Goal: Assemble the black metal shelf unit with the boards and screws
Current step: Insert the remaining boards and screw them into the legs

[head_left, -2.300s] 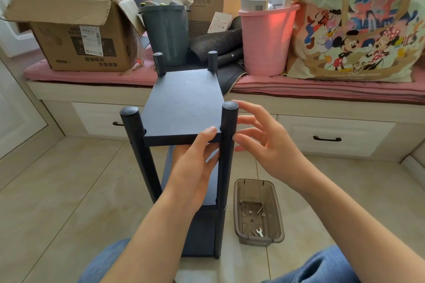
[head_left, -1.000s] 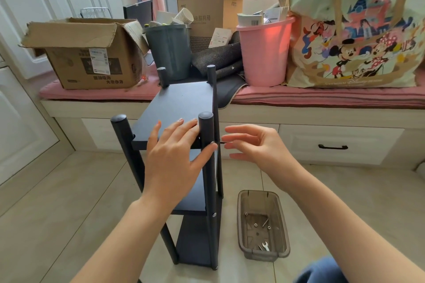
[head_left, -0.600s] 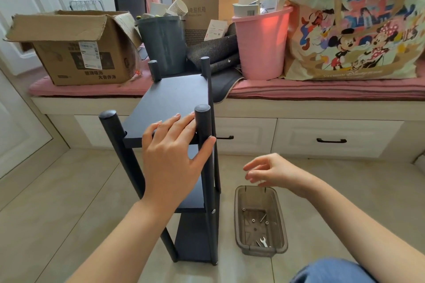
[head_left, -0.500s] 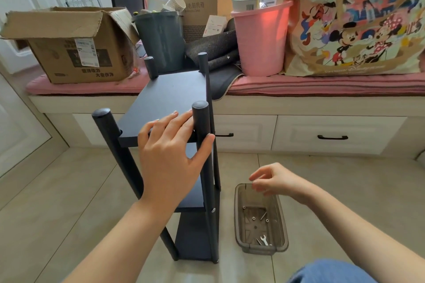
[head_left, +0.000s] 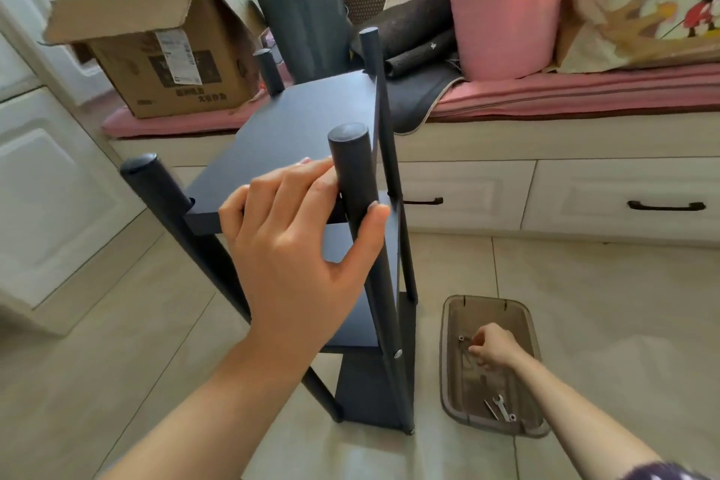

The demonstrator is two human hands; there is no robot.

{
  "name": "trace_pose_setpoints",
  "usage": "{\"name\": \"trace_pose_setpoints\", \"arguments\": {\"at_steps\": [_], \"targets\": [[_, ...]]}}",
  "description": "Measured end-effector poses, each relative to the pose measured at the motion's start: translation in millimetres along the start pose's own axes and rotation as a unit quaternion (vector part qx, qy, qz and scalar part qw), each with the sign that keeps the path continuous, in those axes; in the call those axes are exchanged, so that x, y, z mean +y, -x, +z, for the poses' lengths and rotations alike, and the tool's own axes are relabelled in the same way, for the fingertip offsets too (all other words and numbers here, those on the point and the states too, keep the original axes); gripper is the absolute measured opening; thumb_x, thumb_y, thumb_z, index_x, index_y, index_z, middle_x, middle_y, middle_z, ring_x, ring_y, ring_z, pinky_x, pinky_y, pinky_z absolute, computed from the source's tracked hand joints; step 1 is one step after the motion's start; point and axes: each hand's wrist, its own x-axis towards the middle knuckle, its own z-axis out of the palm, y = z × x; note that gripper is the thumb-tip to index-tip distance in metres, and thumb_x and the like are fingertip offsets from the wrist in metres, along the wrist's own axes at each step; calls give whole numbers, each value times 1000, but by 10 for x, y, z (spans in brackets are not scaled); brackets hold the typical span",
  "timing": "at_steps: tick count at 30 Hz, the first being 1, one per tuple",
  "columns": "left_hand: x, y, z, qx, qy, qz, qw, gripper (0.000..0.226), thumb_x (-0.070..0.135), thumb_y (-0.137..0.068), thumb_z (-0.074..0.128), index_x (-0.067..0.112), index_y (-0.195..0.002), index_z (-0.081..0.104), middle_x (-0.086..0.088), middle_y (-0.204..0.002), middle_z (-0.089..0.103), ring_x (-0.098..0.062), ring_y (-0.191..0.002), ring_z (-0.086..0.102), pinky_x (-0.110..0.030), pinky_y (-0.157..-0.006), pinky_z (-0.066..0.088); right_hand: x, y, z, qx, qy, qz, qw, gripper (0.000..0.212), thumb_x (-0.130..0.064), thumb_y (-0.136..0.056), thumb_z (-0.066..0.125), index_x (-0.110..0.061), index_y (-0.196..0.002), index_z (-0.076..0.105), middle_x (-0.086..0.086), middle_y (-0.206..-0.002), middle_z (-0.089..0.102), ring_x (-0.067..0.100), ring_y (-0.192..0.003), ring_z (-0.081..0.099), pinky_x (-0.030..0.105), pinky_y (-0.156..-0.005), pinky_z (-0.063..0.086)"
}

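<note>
We've got the black shelf unit [head_left: 311,136] standing upright on the tile floor. Our left hand [head_left: 300,245] grasps its near right post [head_left: 354,183], fingers on the top board [head_left: 304,129]. Right of the shelf, our right hand [head_left: 493,351] reaches into the brown tray [head_left: 448,362], fingers curled; whether it holds a screw, we can't tell.
</note>
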Motion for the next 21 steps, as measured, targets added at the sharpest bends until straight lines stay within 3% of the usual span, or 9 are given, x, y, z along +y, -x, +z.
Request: {"name": "trace_pose_setpoints", "arguments": {"at_steps": [6,8,10,11,13,15,17,21], "targets": [[-45,18,-17,-18,12,1,1000,52,52,-103,42,11,-104,74,2,-106,70,-23,-106,62,-33,-95,31,264,-343,286,2,55,9,998,5,-17,-98,56,-13,-98,57,9,-110,65,23,-96,62,23,-75,41],[-30,19,-17,-19,9,-3,1000,53,53,-103,41,11,-105,74,2,-106,70,-21,-106,60,-31,-95,30,376,-418,400,13,34,13,999,11,-13,-100,47,-17,-93,54,9,-112,64,19,-86,57,27,-82,44],[-25,20,-7,-19,11,-6,1000,53,52,-103,41,11,-105,74,3,-104,69,-19,-105,59,-30,-96,29,459,-475,481,17,-19,18,1000,19,-11,-101,39,-16,-100,58,13,-114,63,21,-87,55,35,-93,46],[-27,20,-2,-20,12,-7,1000,53,52,-103,41,11,-105,74,3,-104,69,-17,-105,57,-30,-96,29,493,-503,507,18,-27,14,999,23,-10,-101,39,-11,-109,61,16,-115,63,27,-93,57,35,-92,45],[-30,20,4,-19,15,-8,1000,52,52,-103,41,10,-104,73,3,-103,68,-13,-105,54,-30,-97,29,520,-544,542,10,-29,1,1000,28,-7,-100,43,1,-117,63,22,-118,63,35,-107,59,24,-75,43],[-25,17,6,-19,18,-11,1000,53,52,-103,41,11,-103,73,5,-103,66,-12,-104,52,-29,-97,28,501,-518,545,14,-25,-28,999,31,-13,-101,39,-4,-118,63,20,-116,63,33,-101,60,21,-67,42],[-21,15,6,-21,19,-12,1000,54,53,-103,40,11,-103,73,7,-103,64,-11,-104,51,-27,-97,28,465,-471,547,23,1,-53,998,35,-25,-103,30,-16,-116,61,15,-119,63,25,-97,58,33,-81,45],[-25,17,-4,-25,24,-10,999,50,52,-103,41,13,-104,73,9,-102,64,-10,-104,51,-28,-97,28,447,-455,556,26,33,-85,996,43,-42,-101,28,-22,-125,58,16,-127,60,36,-114,55,45,-102,41]]}}
